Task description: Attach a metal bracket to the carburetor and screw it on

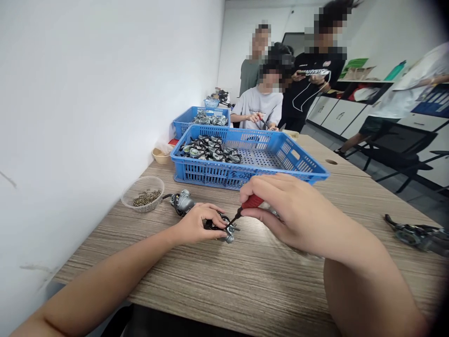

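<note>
Left hand (196, 223) closes over a small metal assembly (224, 229) on the table (245, 281), near the blue crate (245, 159). Right hand (280, 206) grips a red-handled screwdriver (245, 206), tip touching the assembly.

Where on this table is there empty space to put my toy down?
Bare wood lies between the right hand and the metal part at the table's right edge, and along the near edge. It is crowded by the wall: the screw bowl, blue basket and left hand.
</note>
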Available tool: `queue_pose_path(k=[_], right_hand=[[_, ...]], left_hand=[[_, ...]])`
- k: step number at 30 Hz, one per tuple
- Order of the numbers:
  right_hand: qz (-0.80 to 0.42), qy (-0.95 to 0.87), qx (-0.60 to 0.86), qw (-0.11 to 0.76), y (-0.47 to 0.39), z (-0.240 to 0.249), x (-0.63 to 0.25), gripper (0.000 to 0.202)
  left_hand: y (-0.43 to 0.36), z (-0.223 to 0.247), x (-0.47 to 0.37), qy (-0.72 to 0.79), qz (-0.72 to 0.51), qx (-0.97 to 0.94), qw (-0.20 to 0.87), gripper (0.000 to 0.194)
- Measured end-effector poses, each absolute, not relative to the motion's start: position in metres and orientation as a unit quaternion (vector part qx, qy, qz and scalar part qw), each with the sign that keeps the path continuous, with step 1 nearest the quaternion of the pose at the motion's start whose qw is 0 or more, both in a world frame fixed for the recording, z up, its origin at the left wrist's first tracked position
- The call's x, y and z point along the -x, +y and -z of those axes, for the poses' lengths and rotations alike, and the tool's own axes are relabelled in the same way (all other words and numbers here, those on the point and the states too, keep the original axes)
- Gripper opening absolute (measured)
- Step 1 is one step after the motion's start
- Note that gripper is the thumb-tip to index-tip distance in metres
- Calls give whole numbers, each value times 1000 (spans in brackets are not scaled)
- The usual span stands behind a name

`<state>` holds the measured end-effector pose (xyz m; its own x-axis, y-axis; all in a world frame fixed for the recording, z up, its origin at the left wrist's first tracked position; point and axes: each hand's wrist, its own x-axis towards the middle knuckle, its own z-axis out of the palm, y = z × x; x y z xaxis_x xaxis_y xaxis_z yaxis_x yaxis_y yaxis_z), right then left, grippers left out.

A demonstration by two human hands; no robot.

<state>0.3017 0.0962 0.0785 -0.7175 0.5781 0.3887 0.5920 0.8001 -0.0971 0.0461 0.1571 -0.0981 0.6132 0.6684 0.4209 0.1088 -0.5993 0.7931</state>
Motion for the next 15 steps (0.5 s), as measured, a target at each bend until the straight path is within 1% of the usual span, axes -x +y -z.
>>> queue_pose_path(k=[2,4,6,9,12,14,15], right_hand=[[104,-908,346,213,97,-75,-296,21],[160,-880,391,219,97,-71,-293,30],[164,-865,421,218,97,-69,-294,29],[68,-897,383,209,97,-72,-301,14],[-69,-924,322,196,98,-78,-310,13],[-97,-926,313,187,98,-81,-311,9],[-81,-927,315,185,99,-82,-311,7]], left_hand=[[157,98,-46,242,-370,-816,371,21],[157,98,-46,241,-370,-820,365,21],[157,99,-46,236,-370,-821,365,21],[158,101,-46,229,-374,-821,364,21],[158,102,-46,229,-373,-822,366,21],[158,102,-46,230,-371,-821,369,21],[157,102,-46,231,-371,-820,369,21]])
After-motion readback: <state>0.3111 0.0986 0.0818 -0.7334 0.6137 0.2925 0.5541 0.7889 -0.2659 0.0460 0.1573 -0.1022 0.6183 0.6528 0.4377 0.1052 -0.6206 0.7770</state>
